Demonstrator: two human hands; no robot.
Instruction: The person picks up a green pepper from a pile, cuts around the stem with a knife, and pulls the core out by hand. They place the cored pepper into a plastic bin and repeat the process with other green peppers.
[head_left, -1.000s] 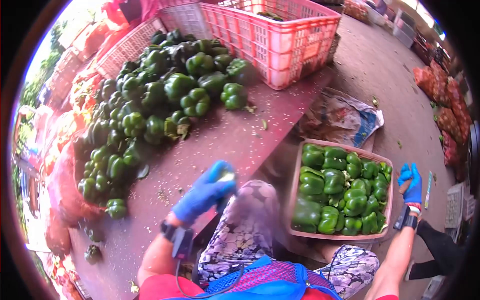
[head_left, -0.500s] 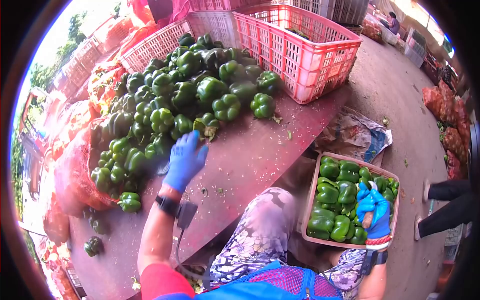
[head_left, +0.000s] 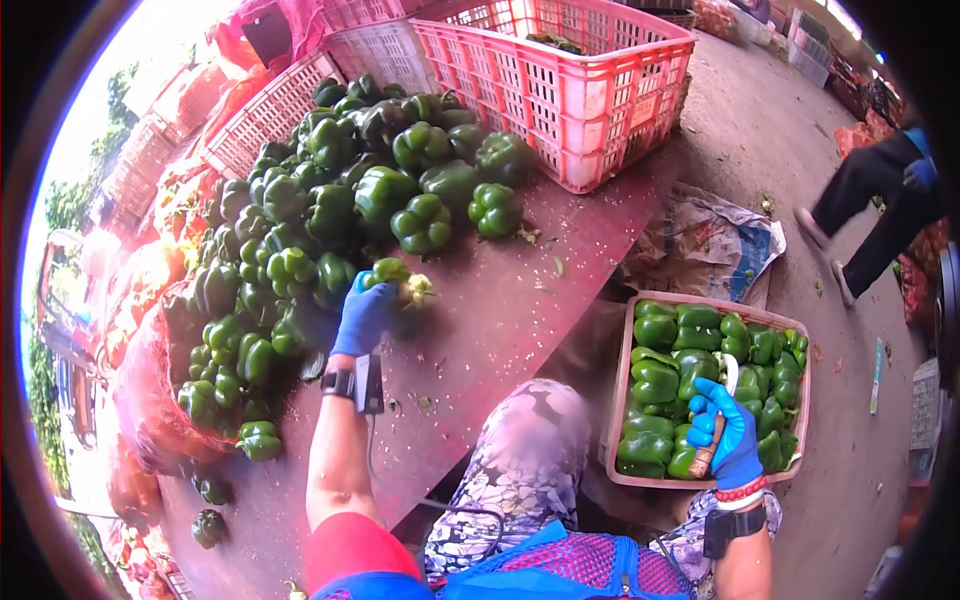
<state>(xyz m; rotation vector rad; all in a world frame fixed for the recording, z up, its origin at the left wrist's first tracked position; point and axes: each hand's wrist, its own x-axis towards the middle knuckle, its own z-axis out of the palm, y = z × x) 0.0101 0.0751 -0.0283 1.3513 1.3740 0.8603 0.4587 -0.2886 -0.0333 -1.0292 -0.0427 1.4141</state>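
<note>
Pepper pile point(head_left: 330, 200) heaped across the reddish surface point(head_left: 480, 330); crate of peppers point(head_left: 618, 400) low on the right! Right hand point(head_left: 728, 432), over it, fingers wrapped round a knife point(head_left: 708, 450); left hand point(head_left: 365, 315) (gloved in blue) grips one pepper point(head_left: 388, 270) beside the pile.

The peppers point(head_left: 421, 222) on the bench are glossy and smooth-skinned, while the bench point(head_left: 500, 300) looks like a hard, smooth sheet, dull pinkish red and dusted with pale specks. The crate point(head_left: 570, 90) is moulded plastic with a slight sheen, the sack point(head_left: 150, 385) a fine plastic mesh, and the crumpled sheet point(head_left: 700, 245) looks like woven plastic, matt and dirty; the floor point(head_left: 780, 160) is matt and rough. Patterned cloth makes the trousers point(head_left: 520, 450), matt knit the blue gloves point(head_left: 365, 318), and the knife point(head_left: 706, 447) has a rough, wood-like handle and a pale, smooth blade.
</note>
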